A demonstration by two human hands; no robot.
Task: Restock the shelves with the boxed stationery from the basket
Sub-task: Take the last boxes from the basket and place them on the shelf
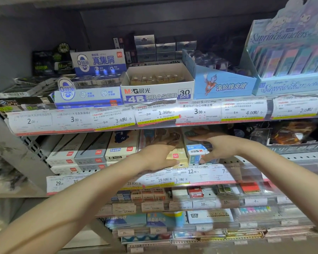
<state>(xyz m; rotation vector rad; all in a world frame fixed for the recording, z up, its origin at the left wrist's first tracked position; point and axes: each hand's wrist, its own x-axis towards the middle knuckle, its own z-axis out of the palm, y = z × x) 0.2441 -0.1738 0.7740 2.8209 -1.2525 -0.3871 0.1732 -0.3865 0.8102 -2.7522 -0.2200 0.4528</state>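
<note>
Both bare forearms reach up and away, converging toward centre. Left hand (154,157): palm facing right, fingers (170,143) extended forward, thumb low. Right hand (216,145): palm facing left, fingers extended left, thumb pointing down-left. Hands near each other, not touching.

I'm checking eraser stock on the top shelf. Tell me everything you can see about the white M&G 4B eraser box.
The M&G 4B eraser box is an open-topped white cardboard display carton at the front edge of the top shelf. Its front panel reads "M&G", "4B ERASER" and "30 pcs" in red, blue and black print. Inside, a single row of tan, wrapped erasers sits toward the back; the front part looks empty. It stands upright between a blue-and-white eraser box on its left and a light blue carton on its right. Neither hand touches it.
</note>
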